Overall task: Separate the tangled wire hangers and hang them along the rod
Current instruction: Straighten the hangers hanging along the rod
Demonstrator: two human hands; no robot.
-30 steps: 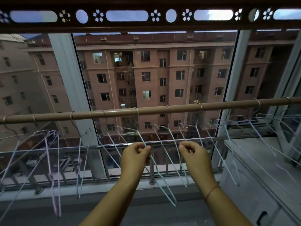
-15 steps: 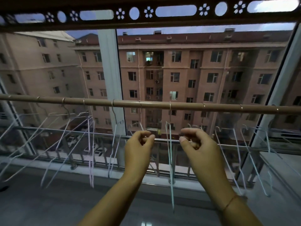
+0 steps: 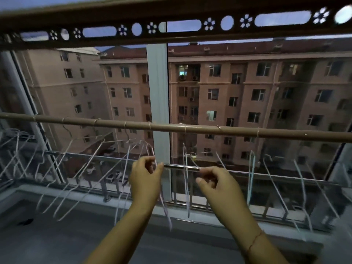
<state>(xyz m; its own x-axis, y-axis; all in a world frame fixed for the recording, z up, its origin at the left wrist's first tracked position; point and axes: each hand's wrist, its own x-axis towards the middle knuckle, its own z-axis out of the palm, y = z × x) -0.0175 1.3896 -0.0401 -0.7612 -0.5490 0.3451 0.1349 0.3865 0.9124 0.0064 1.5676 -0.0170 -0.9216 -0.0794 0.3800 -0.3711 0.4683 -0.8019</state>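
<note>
Dusk view from inside a balcony window. Filling the background beyond the glass: a pinkish apartment block (image 3: 247, 88) with rows of windows, one lit. Across the top, a dark metal band (image 3: 114, 42) with cut-out flowers and ovals. Down the middle, a pale upright window post (image 3: 157, 92). Crossing the whole width at mid-height, a brown rod (image 3: 209, 130), tilted slightly down to the right. Below and behind it, a shiny metal railing (image 3: 266, 175) above a grey sill (image 3: 76, 235). Hung by their hooks along the rod, thin pale wire hangers (image 3: 91, 155): crowded and overlapping toward the left end, spaced apart toward the right end, with one light blue hanger (image 3: 251, 174) among them. Blurred by motion, so no exact count. Raised from the bottom edge, two bare forearms. Left hand (image 3: 145, 177) below the middle of the rod, fingers curled, thumb and forefinger pinching the wire of a white hanger (image 3: 165, 212) dangling past the wrist. Right hand (image 3: 215, 180) near it but not touching it, fingers curled toward the thumb; too blurred to tell whether gripping a wire or nothing. On the right wrist, a thin string bracelet (image 3: 253, 242).
</note>
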